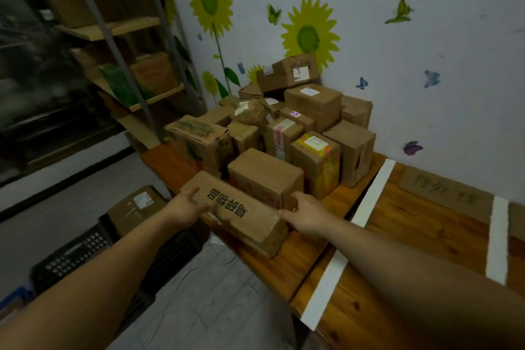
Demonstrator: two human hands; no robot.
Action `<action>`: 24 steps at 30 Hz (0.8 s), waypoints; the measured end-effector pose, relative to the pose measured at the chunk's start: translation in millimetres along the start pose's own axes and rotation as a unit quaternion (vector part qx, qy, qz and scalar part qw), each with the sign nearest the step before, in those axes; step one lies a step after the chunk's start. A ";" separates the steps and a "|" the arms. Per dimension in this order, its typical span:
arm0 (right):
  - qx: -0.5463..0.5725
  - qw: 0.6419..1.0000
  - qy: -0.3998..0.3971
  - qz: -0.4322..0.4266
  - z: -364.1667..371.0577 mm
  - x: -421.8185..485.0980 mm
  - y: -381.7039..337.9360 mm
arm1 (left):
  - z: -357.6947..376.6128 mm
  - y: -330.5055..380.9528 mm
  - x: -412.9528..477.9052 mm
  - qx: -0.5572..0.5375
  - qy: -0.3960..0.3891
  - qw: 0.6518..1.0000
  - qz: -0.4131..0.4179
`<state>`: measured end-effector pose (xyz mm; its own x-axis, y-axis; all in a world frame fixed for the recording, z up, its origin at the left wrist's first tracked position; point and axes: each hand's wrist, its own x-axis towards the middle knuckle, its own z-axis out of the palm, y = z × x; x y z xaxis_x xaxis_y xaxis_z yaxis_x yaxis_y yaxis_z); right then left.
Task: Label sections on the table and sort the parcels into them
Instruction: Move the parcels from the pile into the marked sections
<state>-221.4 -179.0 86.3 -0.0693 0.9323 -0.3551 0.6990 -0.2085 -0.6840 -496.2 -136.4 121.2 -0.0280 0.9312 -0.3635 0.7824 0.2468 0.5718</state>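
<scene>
A long brown cardboard parcel with black lettering (237, 212), lying at the wooden tabletop's (412, 224) front edge, is clasped endwise by left hand (186, 207) and right hand (305, 214); sorting under way, lifting toward a taped section judged next.

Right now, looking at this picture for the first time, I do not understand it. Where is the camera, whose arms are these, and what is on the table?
There is no machine. The camera sits on a person's head and looks down at their own bare arms. The left hand and right hand rest on the two ends of a long cardboard box with black writing, which lies at the edge of a wooden table. Behind it stands a pile of parcels. White tape strips divide the table into sections.
</scene>
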 end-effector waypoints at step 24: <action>0.305 0.887 0.225 0.265 114.8 8.3 -55.6 | -48.1 -69.2 144.0 -0.079 -0.128 0.985 0.079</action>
<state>-342.6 -193.6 48.3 0.5409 0.6505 -0.5331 0.0243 -0.6457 -0.7632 -584.4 -6.5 64.6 0.2611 0.8678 -0.4229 0.6568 0.1613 0.7366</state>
